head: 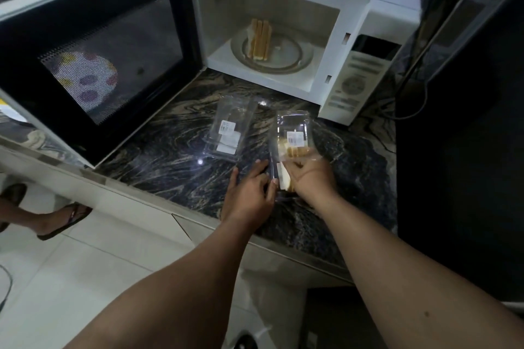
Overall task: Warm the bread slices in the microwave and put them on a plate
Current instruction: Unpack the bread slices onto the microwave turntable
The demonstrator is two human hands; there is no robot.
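The white microwave point(351, 45) stands open on the counter, its door point(93, 54) swung wide to the left. A few bread slices point(259, 39) stand on edge on the glass turntable point(286, 58) inside. In front lies an empty clear plastic pack point(231, 127). Right of it is a second clear pack point(295, 136) with bread slices inside. My right hand point(310, 176) reaches into its near end and grips a slice. My left hand point(249, 193) holds the pack's left edge against the counter.
The dark marbled counter point(170, 161) ends at a pale front edge. A flowered plate point(88, 79) shows through the door's mesh window. Cables trail behind the microwave at right point(408, 105). Another person's sandalled foot point(59, 218) stands on the tiled floor at left.
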